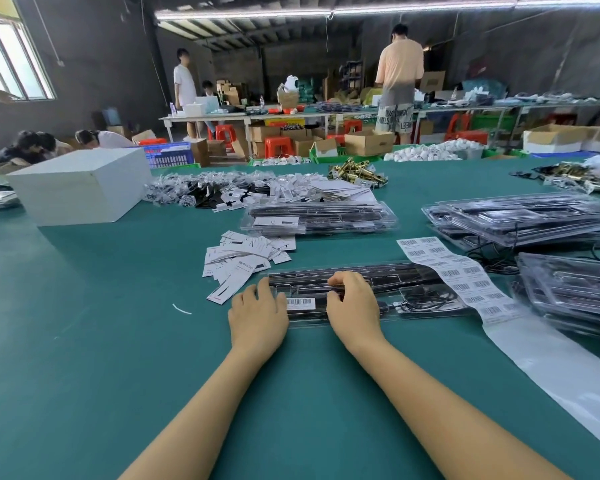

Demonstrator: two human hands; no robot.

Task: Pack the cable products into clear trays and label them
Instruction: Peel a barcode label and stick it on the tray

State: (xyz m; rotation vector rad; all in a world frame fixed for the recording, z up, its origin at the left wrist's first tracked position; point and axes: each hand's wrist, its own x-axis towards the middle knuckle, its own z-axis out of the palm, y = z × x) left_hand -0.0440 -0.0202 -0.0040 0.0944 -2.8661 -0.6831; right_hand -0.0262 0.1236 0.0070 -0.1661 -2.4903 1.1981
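head | looks forward-down | close over table (pixel 84 341) | far room perhaps blurred

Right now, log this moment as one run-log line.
left hand: flat on clear plastic tray | right hand: fingers curled, pressing tray | barcode label: stuck on tray | white barcode label strip: across tray's right end

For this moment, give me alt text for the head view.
Both hands, left hand and right hand, press on a clear tray of black cable parts bearing a barcode label on a green table. A label strip drapes over its right end; paper cards lie behind.
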